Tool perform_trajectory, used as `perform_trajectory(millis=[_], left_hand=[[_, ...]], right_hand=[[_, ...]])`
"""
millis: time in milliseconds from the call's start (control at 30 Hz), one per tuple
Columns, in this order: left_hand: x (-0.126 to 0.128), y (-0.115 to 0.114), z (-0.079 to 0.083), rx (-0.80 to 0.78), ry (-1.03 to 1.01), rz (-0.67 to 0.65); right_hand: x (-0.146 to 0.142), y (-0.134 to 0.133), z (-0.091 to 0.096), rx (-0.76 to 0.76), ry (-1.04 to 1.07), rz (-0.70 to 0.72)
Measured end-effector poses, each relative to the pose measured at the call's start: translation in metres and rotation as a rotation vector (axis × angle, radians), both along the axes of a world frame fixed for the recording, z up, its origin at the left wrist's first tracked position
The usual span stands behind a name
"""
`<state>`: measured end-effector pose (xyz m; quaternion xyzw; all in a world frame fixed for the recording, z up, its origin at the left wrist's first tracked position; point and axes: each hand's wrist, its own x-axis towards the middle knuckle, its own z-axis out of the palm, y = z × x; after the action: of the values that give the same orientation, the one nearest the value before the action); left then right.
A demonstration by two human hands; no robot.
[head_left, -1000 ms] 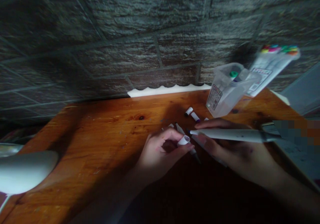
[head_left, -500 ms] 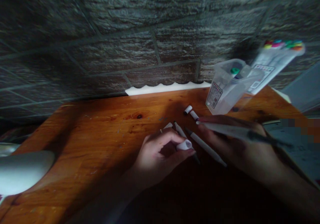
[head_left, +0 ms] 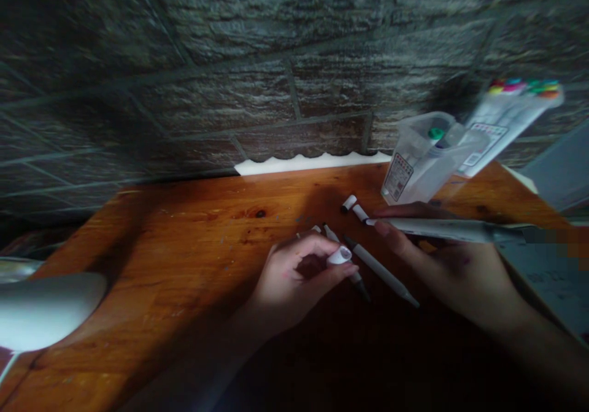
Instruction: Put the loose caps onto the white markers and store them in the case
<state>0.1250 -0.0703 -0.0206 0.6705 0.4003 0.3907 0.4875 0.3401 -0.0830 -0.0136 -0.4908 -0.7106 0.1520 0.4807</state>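
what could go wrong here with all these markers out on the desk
The loose marker and small caps lie free on the wooden desk and might roll away. The long marker in the right hand sits close to the clear plastic container, so a slip could knock it. The cap in the left hand could drop.

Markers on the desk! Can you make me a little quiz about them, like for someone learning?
1. Which hand holds the long marker?
A. left hand
B. right hand

2. True or false: the left hand pinches a white cap.

3. Fill in the gap: the desk is made of ____.

Key: 1. B; 2. true; 3. wood
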Motion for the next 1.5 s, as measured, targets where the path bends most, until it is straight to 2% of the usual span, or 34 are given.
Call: perform_trajectory(millis=[167, 333, 500, 633, 800, 900, 967, 1067, 1100, 1267, 1367, 1500], left_hand=[[0.001, 0.001, -0.003, -0.135, -0.033, 0.020], [0.000, 0.006, -0.002, -0.238, -0.192, -0.030], [-0.002, 0.012, 0.003, -0.315, -0.263, -0.061], [-0.005, 0.015, 0.002, -0.321, -0.295, -0.089], [-0.007, 0.017, -0.001, -0.244, -0.320, -0.074], [-0.006, 0.016, -0.003, -0.204, -0.334, -0.066], [-0.006, 0.016, -0.004, -0.197, -0.340, -0.068], [-0.005, 0.014, -0.006, -0.186, -0.342, -0.059], [-0.004, 0.013, -0.006, -0.181, -0.338, -0.062], [-0.003, 0.008, -0.005, -0.181, -0.284, -0.120], [-0.003, 0.005, -0.005, -0.188, -0.256, -0.137], [-0.001, 0.004, -0.005, -0.172, -0.244, -0.118]], right_hand=[[-0.003, 0.001, 0.003, -0.106, 0.174, -0.007], [-0.008, 0.002, 0.007, -0.227, 0.368, -0.009], [-0.011, 0.001, 0.014, -0.288, 0.378, 0.010], [-0.009, -0.002, 0.015, -0.280, 0.310, 0.035], [-0.007, -0.006, 0.012, -0.366, 0.287, 0.160], [-0.004, -0.009, 0.012, -0.314, 0.330, 0.124], [0.000, -0.011, 0.013, -0.285, 0.395, 0.192], [0.004, -0.016, 0.016, -0.354, 0.514, 0.401], [0.004, -0.016, 0.017, -0.382, 0.526, 0.405], [-0.003, -0.009, 0.019, -0.428, 0.585, 0.165], [-0.007, -0.003, 0.019, -0.426, 0.694, 0.149], [-0.009, -0.001, 0.018, -0.462, 0.763, 0.199]])
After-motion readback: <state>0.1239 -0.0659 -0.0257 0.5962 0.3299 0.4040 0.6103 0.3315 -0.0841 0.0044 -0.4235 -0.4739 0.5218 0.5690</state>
